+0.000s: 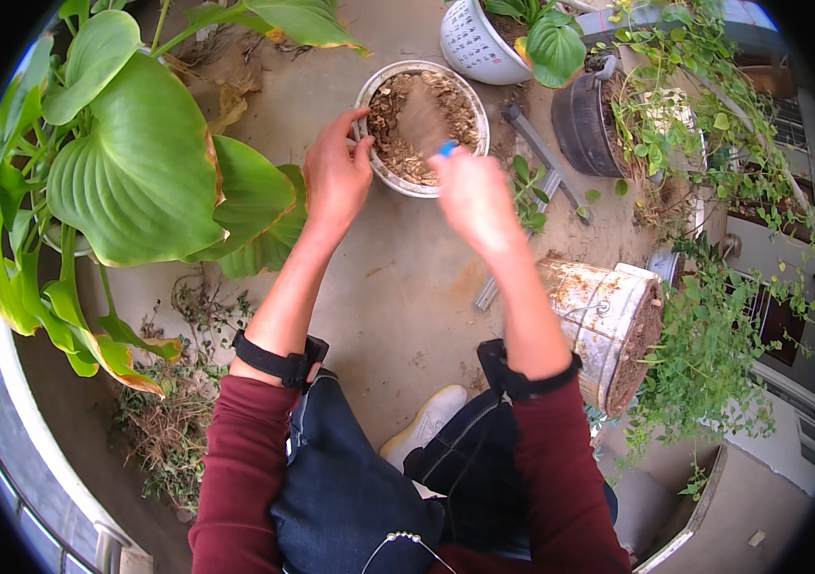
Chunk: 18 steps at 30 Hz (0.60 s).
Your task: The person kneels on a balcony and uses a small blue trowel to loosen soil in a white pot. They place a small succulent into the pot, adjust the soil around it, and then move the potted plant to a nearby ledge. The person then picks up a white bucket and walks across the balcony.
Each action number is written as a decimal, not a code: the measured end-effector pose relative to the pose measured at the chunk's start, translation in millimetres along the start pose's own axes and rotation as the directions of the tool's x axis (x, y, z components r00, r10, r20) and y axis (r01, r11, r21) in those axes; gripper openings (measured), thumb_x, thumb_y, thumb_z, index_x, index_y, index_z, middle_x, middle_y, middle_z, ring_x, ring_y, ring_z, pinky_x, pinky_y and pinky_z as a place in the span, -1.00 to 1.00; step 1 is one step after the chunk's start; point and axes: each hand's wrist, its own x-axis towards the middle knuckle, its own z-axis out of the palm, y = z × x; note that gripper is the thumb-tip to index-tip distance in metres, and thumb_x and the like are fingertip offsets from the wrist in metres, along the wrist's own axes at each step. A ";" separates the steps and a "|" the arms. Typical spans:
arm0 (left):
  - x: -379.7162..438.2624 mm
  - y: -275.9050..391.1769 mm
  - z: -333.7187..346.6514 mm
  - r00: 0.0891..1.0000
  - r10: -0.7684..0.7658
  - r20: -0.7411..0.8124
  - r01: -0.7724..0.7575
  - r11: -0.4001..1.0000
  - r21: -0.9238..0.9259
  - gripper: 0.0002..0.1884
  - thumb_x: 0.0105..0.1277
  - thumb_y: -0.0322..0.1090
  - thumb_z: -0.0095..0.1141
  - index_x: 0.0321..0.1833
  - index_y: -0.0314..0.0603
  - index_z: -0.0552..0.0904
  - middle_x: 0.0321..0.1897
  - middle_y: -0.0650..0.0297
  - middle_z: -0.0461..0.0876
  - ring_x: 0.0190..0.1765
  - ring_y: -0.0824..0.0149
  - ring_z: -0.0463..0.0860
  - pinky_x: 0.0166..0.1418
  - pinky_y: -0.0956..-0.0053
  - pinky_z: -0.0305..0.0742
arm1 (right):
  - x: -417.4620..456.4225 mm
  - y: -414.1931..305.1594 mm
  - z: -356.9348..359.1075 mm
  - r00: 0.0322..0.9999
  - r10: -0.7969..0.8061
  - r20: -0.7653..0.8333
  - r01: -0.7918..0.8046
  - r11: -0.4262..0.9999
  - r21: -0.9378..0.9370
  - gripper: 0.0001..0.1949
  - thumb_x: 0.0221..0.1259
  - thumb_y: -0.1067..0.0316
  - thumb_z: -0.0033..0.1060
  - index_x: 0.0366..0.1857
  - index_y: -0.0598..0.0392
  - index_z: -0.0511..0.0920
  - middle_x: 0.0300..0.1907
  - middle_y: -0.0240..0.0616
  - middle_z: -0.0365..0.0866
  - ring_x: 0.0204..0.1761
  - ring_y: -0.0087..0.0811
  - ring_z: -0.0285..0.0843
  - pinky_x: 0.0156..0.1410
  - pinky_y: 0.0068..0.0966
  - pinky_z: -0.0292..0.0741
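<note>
A round white pot (pixel 483 136) stands on the floor in front of me, filled with crumbly brown soil and pale, flaky bits. My left hand (pixel 339 168) grips its left rim, with the thumb and a finger at the edge. Over the pot's right side, my right hand (pixel 476 194) is closed around a small garden hand tool (pixel 425 123) with a blue part near the fist. Motion blurs the tool's brownish blade, which is over or in the soil; its exact shape and depth cannot be made out.
Large-leaved potted plants (pixel 135 165) crowd the left. A white pot with writing (pixel 483 43), a black pot (pixel 583 125) and a rusty bucket of soil (pixel 594 308) stand right. Metal bars (pixel 544 158) lie between. Dry uprooted plants (pixel 171 423) lie lower left.
</note>
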 end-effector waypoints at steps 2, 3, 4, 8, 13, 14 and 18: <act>-1.4 -2.1 6.7 0.999 -0.011 0.050 0.013 0.999 -0.039 -0.62 0.34 -0.45 0.27 0.23 -0.09 0.67 -0.19 0.07 0.67 -0.28 0.12 0.72 -0.10 0.22 0.57 | 4.1 7.9 17.7 0.999 -0.027 -0.035 0.024 0.997 -0.070 -0.65 0.57 0.19 0.05 -0.15 0.34 0.66 -0.22 0.18 0.76 -0.11 0.19 0.77 0.06 0.06 0.67; -2.7 -3.5 2.9 0.998 -0.026 0.062 0.029 0.999 -0.038 -0.62 0.34 -0.45 0.27 0.23 -0.08 0.67 -0.20 0.07 0.67 -0.28 0.12 0.72 -0.11 0.22 0.57 | 0.9 5.1 18.0 0.997 -0.060 -0.049 0.055 0.994 -0.091 -0.65 0.56 0.19 0.06 -0.15 0.34 0.66 -0.22 0.18 0.76 -0.11 0.18 0.77 0.05 0.05 0.68; -1.7 -3.4 2.9 0.998 -0.014 0.065 0.016 0.999 -0.034 -0.61 0.34 -0.44 0.28 0.23 -0.08 0.66 -0.20 0.08 0.67 -0.28 0.13 0.73 -0.11 0.22 0.58 | -0.5 4.1 15.3 0.998 -0.048 -0.042 0.045 0.995 -0.086 -0.65 0.56 0.19 0.06 -0.15 0.34 0.66 -0.22 0.19 0.76 -0.11 0.18 0.77 0.04 0.04 0.68; -3.2 -7.3 -5.1 1.000 -0.016 0.015 0.016 1.000 -0.009 -0.62 0.34 -0.44 0.28 0.23 -0.08 0.67 -0.20 0.08 0.67 -0.29 0.13 0.72 -0.11 0.22 0.58 | -7.9 -11.8 -9.3 0.999 -0.029 -0.029 0.027 0.998 -0.053 -0.65 0.56 0.18 0.06 -0.17 0.33 0.66 -0.21 0.20 0.76 -0.12 0.19 0.78 0.00 0.00 0.70; 0.4 0.7 1.6 0.999 -0.013 0.036 0.013 1.000 -0.002 -0.62 0.34 -0.45 0.28 0.22 -0.08 0.67 -0.19 0.09 0.67 -0.29 0.14 0.72 -0.12 0.23 0.57 | 5.7 4.6 23.2 0.988 -0.138 -0.063 0.135 0.990 -0.051 -0.58 0.58 0.10 0.00 -0.22 0.32 0.66 -0.30 0.25 0.72 -0.19 0.27 0.73 -0.05 0.05 0.65; 0.5 1.6 4.7 0.998 -0.028 0.062 0.031 0.998 -0.046 -0.63 0.35 -0.45 0.28 0.22 -0.08 0.67 -0.18 0.08 0.68 -0.28 0.13 0.73 -0.11 0.23 0.58 | 6.6 6.9 19.9 0.989 -0.121 -0.082 0.117 0.992 -0.047 -0.58 0.58 0.10 0.00 -0.22 0.33 0.66 -0.29 0.27 0.72 -0.18 0.27 0.73 -0.04 0.06 0.64; -0.4 -2.0 -1.2 1.000 -0.001 0.011 0.001 0.999 -0.040 -0.63 0.34 -0.45 0.28 0.21 -0.09 0.67 -0.21 0.09 0.66 -0.28 0.12 0.72 -0.11 0.21 0.57 | -14.5 -17.2 -16.5 0.997 -0.033 -0.074 0.032 0.999 -0.012 -0.62 0.55 0.14 0.06 -0.18 0.34 0.66 -0.22 0.28 0.73 -0.09 0.24 0.74 0.04 0.05 0.65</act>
